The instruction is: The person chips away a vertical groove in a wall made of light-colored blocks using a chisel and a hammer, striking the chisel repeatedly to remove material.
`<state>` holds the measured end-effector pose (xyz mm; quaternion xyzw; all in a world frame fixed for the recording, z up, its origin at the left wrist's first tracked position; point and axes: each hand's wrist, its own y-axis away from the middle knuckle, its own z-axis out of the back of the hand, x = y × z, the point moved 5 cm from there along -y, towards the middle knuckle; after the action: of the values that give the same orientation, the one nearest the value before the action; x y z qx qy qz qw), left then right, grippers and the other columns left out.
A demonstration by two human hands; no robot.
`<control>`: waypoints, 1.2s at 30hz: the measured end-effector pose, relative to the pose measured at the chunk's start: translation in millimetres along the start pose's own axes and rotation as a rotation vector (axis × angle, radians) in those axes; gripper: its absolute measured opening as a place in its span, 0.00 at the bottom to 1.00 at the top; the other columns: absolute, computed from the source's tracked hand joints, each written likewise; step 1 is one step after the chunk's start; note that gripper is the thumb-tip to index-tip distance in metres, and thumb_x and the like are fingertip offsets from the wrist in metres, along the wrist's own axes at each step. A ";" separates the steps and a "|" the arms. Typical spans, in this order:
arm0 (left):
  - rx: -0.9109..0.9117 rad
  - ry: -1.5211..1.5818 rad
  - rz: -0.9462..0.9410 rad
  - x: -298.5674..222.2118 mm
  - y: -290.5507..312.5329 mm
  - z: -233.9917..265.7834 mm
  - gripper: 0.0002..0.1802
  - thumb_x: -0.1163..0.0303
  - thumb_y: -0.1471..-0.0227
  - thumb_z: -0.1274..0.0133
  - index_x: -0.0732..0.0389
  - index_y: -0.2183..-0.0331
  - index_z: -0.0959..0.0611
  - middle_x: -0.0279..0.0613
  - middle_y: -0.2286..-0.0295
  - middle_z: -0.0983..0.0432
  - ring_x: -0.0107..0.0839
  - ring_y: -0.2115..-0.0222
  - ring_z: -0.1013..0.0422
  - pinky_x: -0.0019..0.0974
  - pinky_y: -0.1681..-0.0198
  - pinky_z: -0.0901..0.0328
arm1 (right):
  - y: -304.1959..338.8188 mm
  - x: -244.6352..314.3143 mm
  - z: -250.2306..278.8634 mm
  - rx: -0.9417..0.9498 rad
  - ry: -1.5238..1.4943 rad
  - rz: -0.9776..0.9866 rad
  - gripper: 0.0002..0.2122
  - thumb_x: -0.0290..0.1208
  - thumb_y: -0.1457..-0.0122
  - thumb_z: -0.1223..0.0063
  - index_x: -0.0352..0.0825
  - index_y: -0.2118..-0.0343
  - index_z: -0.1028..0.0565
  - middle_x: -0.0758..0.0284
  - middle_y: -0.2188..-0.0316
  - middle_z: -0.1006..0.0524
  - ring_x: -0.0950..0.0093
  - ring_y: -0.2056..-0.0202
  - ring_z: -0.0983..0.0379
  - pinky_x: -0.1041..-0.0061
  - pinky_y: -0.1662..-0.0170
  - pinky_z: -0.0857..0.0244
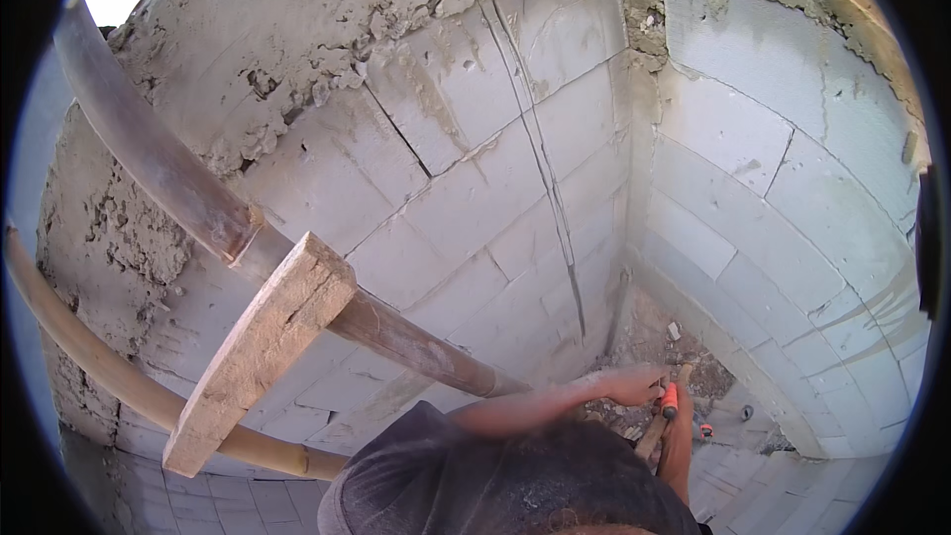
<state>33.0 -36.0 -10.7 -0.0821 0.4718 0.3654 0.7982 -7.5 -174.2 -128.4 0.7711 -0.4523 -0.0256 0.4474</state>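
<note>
Apparently handling the red tool [670, 397] low between left hand [636, 386] and right hand [685, 378], near the rubble [708, 362]; cannot tell whether grasping it with either. Next, probably calls for steadying it.

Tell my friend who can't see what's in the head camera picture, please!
A person's left hand and right hand are together at an orange-and-black object, low down beside pale block walls. At left, a wooden board crosses two round poles.
</note>
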 end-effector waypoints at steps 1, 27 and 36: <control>-0.053 0.211 0.110 15.1 -5.3 -2.2 0.18 0.56 0.43 0.46 0.61 0.60 0.23 0.46 0.70 0.20 0.40 0.69 0.22 0.42 0.62 0.28 | 6.5 5.5 -3.3 -0.020 0.092 0.049 0.12 0.42 0.42 0.46 0.36 0.66 0.27 0.68 0.76 0.26 0.78 0.78 0.27 0.76 0.77 0.30; 0.164 1.486 0.428 41.3 -48.4 2.9 0.23 0.60 0.39 0.49 0.68 0.49 0.28 0.48 0.58 0.25 0.39 0.57 0.25 0.44 0.53 0.28 | 46.7 112.7 -90.2 -0.366 1.127 0.785 0.16 0.39 0.41 0.46 0.26 0.70 0.26 0.56 0.83 0.26 0.61 0.81 0.25 0.63 0.73 0.35; 0.112 1.647 0.303 122.7 -73.5 31.3 0.20 0.62 0.37 0.51 0.66 0.50 0.29 0.47 0.58 0.25 0.38 0.57 0.26 0.43 0.52 0.29 | 6.9 116.8 -105.1 -0.338 0.997 0.718 0.14 0.39 0.37 0.48 0.29 0.66 0.26 0.68 0.80 0.24 0.80 0.87 0.30 0.78 0.84 0.38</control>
<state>138.6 -11.9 -109.3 -0.2186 0.9272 0.2680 0.1437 103.4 -189.6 -18.0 0.4094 -0.4096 0.4170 0.7006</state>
